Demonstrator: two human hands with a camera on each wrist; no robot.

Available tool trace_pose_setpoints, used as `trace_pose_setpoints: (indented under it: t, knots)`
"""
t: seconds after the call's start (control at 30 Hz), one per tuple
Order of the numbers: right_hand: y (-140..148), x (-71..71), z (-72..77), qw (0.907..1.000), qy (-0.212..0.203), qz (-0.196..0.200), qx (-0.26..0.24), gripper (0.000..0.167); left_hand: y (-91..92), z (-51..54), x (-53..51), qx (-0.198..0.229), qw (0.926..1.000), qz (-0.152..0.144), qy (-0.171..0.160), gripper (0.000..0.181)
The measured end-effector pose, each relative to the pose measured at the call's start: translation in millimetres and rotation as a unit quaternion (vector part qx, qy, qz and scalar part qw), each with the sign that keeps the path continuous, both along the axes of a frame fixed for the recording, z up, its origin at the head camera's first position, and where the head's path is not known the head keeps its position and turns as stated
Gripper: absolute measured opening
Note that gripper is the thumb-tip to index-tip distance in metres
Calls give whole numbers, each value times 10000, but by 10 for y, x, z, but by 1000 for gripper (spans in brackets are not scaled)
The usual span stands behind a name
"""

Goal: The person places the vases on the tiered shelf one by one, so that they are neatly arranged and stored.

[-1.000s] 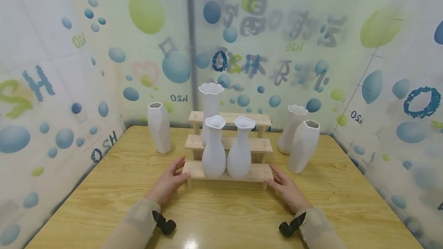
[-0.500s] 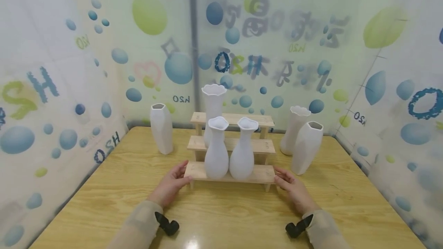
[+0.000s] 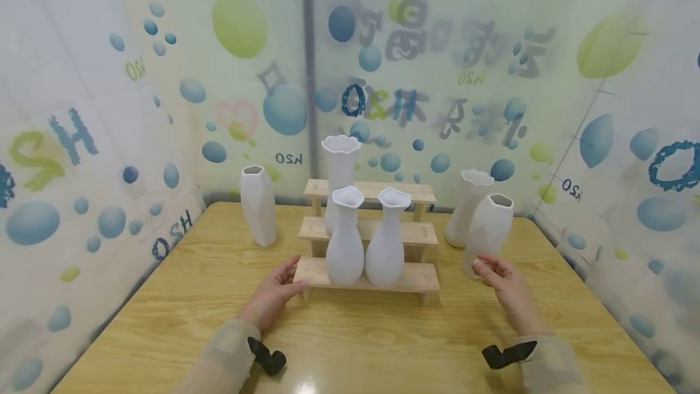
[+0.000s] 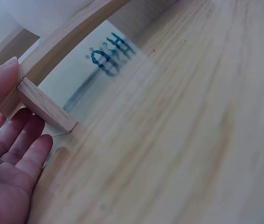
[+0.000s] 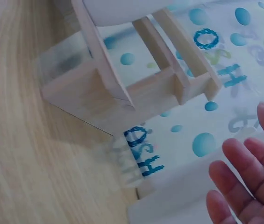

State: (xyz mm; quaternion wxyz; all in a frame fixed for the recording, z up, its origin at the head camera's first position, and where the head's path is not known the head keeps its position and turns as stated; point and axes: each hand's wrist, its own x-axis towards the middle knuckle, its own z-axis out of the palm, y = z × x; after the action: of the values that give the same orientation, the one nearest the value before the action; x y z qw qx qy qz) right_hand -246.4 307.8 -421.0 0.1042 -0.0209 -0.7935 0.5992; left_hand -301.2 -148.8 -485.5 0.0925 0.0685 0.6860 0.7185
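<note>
A three-step wooden stand (image 3: 423, 277) is on the table. Two narrow-necked white vases (image 3: 345, 254) (image 3: 385, 254) stand side by side on its lowest step, and a tall ruffled-rim vase (image 3: 340, 166) rises behind them. My left hand (image 3: 270, 293) grips the stand's left end, the thumb at the front edge of the step (image 4: 52, 51) and the fingers by the leg (image 4: 47, 105). My right hand (image 3: 508, 290) is off the stand, fingers apart and slightly bent, in front of a faceted white vase (image 3: 488, 227); whether they touch is unclear. The right wrist view shows this hand (image 5: 248, 182) holding nothing.
Another faceted white vase (image 3: 259, 208) stands left of the stand. A ruffled-rim vase (image 3: 465, 211) is at the back right, partly behind the faceted one. Patterned curtains (image 3: 246, 78) enclose the wooden table (image 3: 355, 345) at the back and sides.
My right hand has let go of the stand's right end and moved right to the faceted vase. My left hand has stayed on the stand. The head view has shifted slightly.
</note>
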Motion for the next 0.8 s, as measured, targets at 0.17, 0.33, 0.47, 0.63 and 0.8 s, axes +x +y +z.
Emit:
trace_pose_setpoints:
  t: [0.17, 0.33, 0.47, 0.63, 0.8]
  knots:
    - [56, -2, 101, 9959, 204, -793, -378, 43, 2, -3, -4, -8, 10000, 25, -53, 72]
    - [35, -93, 106, 9745, 561, -2018, -800, 36, -2, -16, -7, 0, 10000, 52, -43, 72]
    - [29, -207, 63, 9666, 608, -2383, -716, 57, -5, -24, -9, 7, 10000, 80, -33, 72]
    - [15, -324, 18, 9773, 294, -1954, -767, 84, -2, -27, -9, 28, 9999, 98, -27, 72]
    - [7, -402, -4, 9835, 221, -1625, -763, 91, 4, -25, -9, -4, 9999, 100, -42, 71]
